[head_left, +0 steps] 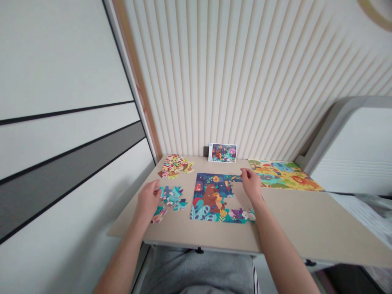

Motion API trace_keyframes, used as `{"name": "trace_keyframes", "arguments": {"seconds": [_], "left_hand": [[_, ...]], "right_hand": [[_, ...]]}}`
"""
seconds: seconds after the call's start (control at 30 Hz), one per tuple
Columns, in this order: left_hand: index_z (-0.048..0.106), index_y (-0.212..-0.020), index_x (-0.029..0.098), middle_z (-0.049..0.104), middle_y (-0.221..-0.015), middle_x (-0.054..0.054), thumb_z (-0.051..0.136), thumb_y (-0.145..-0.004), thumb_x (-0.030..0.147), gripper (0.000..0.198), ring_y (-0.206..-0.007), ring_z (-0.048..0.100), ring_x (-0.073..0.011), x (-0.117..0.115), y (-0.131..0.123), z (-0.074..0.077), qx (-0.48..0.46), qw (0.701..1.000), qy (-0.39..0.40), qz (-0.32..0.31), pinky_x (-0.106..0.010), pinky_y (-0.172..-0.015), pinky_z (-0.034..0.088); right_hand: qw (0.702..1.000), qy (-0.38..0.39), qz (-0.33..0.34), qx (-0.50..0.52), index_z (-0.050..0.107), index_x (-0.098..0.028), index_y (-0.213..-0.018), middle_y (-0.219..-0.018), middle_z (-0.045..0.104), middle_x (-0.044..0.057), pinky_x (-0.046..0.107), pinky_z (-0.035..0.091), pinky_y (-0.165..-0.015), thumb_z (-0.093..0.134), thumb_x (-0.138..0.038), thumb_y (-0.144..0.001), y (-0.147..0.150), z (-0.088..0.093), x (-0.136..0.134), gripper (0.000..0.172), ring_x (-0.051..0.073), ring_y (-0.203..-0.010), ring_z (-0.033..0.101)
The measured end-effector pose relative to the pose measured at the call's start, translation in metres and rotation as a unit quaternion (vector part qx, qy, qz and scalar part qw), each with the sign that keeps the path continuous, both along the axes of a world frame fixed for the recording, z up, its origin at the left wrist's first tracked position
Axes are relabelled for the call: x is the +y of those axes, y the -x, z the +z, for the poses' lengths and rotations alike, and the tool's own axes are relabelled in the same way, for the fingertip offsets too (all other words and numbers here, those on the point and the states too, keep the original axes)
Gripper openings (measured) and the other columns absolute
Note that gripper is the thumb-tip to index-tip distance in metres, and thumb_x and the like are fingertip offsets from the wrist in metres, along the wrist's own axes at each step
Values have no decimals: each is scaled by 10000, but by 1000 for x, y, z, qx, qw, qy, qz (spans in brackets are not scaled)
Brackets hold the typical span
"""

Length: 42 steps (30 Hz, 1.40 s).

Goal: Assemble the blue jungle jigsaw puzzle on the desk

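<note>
A partly assembled puzzle point(211, 198) with a brown bear lies in the middle of the table, with a gap at its right side. My right hand point(250, 179) is over its upper right edge, fingers pinched together; whatever they hold is too small to name. Loose teal puzzle pieces point(173, 197) lie left of the puzzle. At their left edge is my left hand point(149, 198), its fingers curled together near the pieces; I cannot make out what is between them. Closer to the front edge sit a few pink and teal pieces point(159, 214).
A picture card point(222, 153) stands against the ribbed wall. Yellow and red pieces point(176, 166) are heaped at the back left. Another puzzle point(283, 174), with animals on yellow, lies at the back right. The tabletop point(312, 220) extends to the right.
</note>
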<state>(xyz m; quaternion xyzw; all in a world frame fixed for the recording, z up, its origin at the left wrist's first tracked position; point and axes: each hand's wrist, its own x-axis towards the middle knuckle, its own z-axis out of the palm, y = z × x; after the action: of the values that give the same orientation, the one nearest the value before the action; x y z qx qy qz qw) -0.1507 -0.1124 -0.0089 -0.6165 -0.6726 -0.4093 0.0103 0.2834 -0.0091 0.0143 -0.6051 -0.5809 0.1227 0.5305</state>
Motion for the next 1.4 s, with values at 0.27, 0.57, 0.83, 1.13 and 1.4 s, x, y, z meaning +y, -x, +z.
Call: {"name": "trace_keyframes", "arguments": {"seconds": [0.27,0.57,0.83,1.13,1.4], "left_hand": [[666,-1273,196,733,-1098,-73,634,-892,397,432,-953,709,-221,-12,-48,44,-178,979,-49,-81,-374,-887,588],[689,-1222,196,701,-1086,-88,696,-875,374,389,-1019,700,-217,-7,-135,33,-334,918,-15,-212,-349,-901,583],[687,-1162,187,704,-1074,-90,694,-886,418,360,-1010,702,-232,-7,-158,-4,-377,905,2,-199,-376,-923,572],[671,-1052,232,675,-937,-61,563,-961,317,165,-893,666,-229,-19,-161,-7,-113,969,-11,-221,-378,-857,552],[555,-1404,234,599,-1302,-139,538,-971,285,436,-1227,570,-309,-23,-170,-24,71,968,9,-242,-501,-1051,482]], "right_hand": [[984,22,149,-93,757,-218,-987,-878,770,71,288,445,-695,466,-432,-974,45,4,-28,361,224,-760,679],[908,32,415,-53,743,-212,-965,-906,750,34,315,497,-796,475,-470,-1010,80,9,-58,375,210,-837,662],[902,33,425,-64,723,-206,-872,-849,730,28,290,483,-759,522,-457,-987,81,11,-59,342,182,-782,639],[918,50,392,-27,703,-223,-901,-844,713,24,298,489,-744,558,-460,-957,80,7,-56,283,176,-753,621],[933,69,348,54,672,-197,-866,-727,617,-5,251,419,-614,551,-570,-937,57,11,-39,399,146,-663,533]]}}
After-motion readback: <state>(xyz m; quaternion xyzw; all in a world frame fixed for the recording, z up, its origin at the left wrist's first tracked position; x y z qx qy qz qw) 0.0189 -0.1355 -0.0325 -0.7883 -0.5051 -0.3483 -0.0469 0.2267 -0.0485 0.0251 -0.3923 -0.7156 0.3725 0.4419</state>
